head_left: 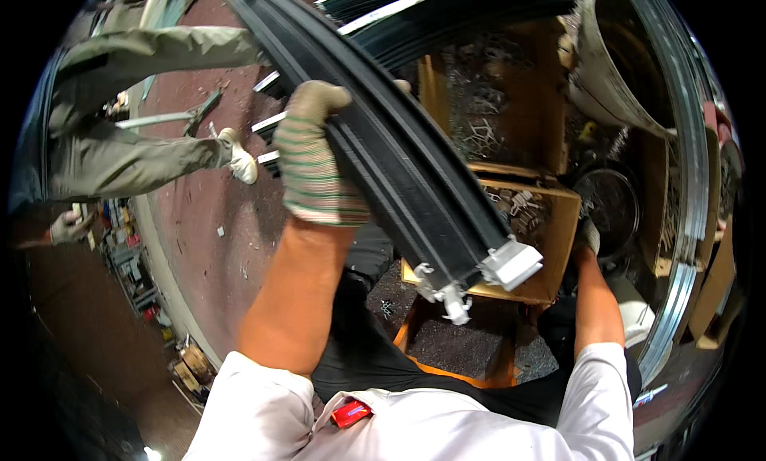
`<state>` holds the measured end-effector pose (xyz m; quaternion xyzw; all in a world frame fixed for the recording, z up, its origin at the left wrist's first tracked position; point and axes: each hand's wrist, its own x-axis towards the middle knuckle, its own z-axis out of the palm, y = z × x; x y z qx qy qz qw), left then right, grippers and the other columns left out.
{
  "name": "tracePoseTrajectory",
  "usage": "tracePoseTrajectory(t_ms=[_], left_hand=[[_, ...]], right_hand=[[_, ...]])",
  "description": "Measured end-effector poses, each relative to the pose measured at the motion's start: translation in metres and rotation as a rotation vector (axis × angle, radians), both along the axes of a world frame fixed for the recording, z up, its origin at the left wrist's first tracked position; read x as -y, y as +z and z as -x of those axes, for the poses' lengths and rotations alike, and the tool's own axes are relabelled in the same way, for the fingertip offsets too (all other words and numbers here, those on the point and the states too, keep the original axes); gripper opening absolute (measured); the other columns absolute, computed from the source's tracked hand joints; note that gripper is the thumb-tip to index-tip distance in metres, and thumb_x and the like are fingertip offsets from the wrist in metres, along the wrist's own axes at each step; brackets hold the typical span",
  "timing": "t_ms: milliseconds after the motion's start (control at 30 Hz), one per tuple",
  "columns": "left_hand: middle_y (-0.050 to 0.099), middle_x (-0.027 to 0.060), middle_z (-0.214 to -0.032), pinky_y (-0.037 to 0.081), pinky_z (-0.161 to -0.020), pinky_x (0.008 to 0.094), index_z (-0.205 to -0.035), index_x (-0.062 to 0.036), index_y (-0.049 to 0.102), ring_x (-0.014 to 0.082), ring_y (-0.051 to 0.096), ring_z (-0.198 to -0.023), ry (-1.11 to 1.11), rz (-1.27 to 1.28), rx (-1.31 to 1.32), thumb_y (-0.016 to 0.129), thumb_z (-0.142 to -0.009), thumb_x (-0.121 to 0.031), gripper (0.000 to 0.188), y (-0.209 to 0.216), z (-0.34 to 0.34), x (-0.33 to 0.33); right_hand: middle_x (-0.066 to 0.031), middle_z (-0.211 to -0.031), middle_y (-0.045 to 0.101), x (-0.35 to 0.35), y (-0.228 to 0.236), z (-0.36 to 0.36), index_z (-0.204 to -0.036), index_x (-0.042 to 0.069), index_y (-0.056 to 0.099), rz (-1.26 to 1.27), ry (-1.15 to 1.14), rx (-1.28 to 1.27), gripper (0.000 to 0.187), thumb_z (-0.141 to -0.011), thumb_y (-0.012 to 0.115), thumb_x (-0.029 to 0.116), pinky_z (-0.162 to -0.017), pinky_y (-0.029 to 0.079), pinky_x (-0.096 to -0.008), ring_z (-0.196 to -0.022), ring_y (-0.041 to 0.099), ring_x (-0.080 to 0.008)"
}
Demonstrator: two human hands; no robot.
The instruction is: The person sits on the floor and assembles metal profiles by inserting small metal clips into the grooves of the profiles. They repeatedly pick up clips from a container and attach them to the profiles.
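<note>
My left hand (pixel 315 158), in a striped knit glove, is closed round a long black ribbed profile (pixel 399 158) held up at a slant. White plastic end pieces (pixel 511 263) sit on its near end, and the far end runs out past the top edge. My right hand (pixel 589 236), gloved too, reaches down at the rim of a round dark tub (pixel 610 198) holding small metal-looking bits. Its fingers are hidden. Beside that hand stands a cardboard box (pixel 562 246) with small pale and brown parts.
Behind it is a larger box (pixel 546 102) of white branched pieces. More black profiles (pixel 479 22) lie at the top. A big pale bucket (pixel 598 78) and metal rails (pixel 692 182) line the right. At left another person's trouser leg (pixel 144 154) and shoe (pixel 242 159) stand on the reddish floor.
</note>
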<state>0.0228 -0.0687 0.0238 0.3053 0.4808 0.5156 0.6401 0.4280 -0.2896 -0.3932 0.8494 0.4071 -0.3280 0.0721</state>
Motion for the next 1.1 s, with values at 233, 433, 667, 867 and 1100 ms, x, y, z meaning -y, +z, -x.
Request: tracePoseTrajectory(t_ms=[233,433,667,867,1100], left_hand=[[0.054,0.0018,-0.071,0.049,-0.054,0.0266,-0.084,-0.0090,0.055,0.0114,0.057,-0.061,-0.045,-0.272,-0.417,0.052,-0.092,-0.009,0.009,-0.019,0.004,0.004],[0.054,0.0018,-0.078,0.052,-0.060,0.0288,-0.098,-0.0082,0.054,0.0145,0.057,-0.067,0.002,-0.509,-0.545,0.066,-0.085,-0.010,0.017,-0.030,0.016,0.015],[0.060,0.0013,-0.086,0.056,-0.077,0.0305,-0.094,-0.0059,0.061,0.0133,0.061,-0.070,0.135,0.002,0.094,0.065,-0.090,-0.013,0.009,-0.009,-0.005,0.017],[0.059,0.0002,-0.097,0.055,-0.082,0.0280,-0.122,-0.0110,0.049,0.0122,0.062,-0.083,0.094,-0.036,0.242,0.065,-0.094,-0.018,0.033,-0.024,0.003,0.018],[0.039,-0.0062,-0.068,0.037,-0.054,0.0230,-0.082,-0.0197,0.047,0.0064,0.037,-0.055,0.268,0.162,0.735,0.050,-0.101,-0.038,0.026,-0.003,-0.015,0.003]], right_hand=[[-0.0155,-0.107,0.070,0.009,0.025,0.017,-0.106,0.002,0.066,-0.246,-0.762,-0.478,0.043,-0.099,0.050,0.042,-0.081,0.050,-0.0450,-0.095,0.065,-0.0343],[-0.0235,-0.103,0.071,-0.026,0.085,0.049,-0.101,0.003,0.064,0.038,-0.208,0.087,0.046,-0.094,0.055,0.048,-0.080,0.053,-0.0495,-0.097,0.068,-0.0406],[-0.0228,-0.105,0.070,-0.022,0.090,0.022,-0.106,0.003,0.064,-0.030,-0.154,0.185,0.050,-0.087,0.063,0.049,-0.080,0.053,-0.0468,-0.097,0.068,-0.0374],[-0.0219,-0.105,0.070,-0.033,0.109,0.022,-0.106,0.003,0.064,-0.069,-0.094,0.202,0.049,-0.087,0.064,0.048,-0.080,0.053,-0.0463,-0.096,0.068,-0.0362],[-0.0209,-0.104,0.071,-0.042,0.153,0.018,-0.106,0.002,0.064,-0.123,-0.067,0.272,0.049,-0.086,0.065,0.047,-0.079,0.053,-0.0457,-0.095,0.068,-0.0348]])
